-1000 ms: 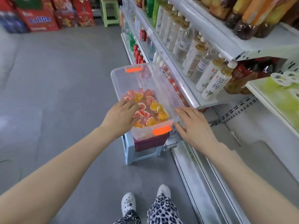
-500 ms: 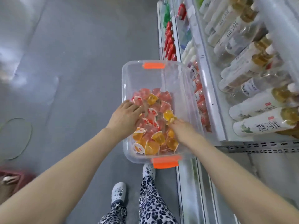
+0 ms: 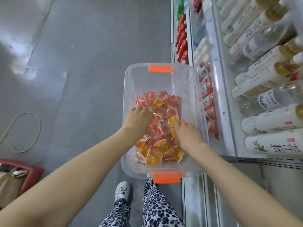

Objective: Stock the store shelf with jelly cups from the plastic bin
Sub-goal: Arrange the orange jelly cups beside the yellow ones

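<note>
A grey concrete floor (image 3: 82,63) fills the left side, and a white metal store shelf (image 3: 219,112) runs down the right, its upper tiers cut off by the frame edge. Rows of pale-labelled drink bottles (image 3: 270,120) lie on it. Just beside the shelf stands one clear plastic bin with two orange latches (image 3: 127,89); whatever holds it up is hidden beneath it. The small translucent jelly cups (image 3: 157,151) lie in the near half of the bin. Some are yellow-orange and some pink-red, some show red-and-white foil lids, and they are heaped too thickly to count. Both hands are in the bin. The left hand (image 3: 137,119) digs its bent fingers down into the pile, so I cannot tell what its grip closes on. The right hand (image 3: 186,135) curls over the cups with a fingertip against one yellow cup (image 3: 172,119); its grip is likewise hidden. Below show leopard-print trousers (image 3: 157,207) and one white clog (image 3: 122,190).
</note>
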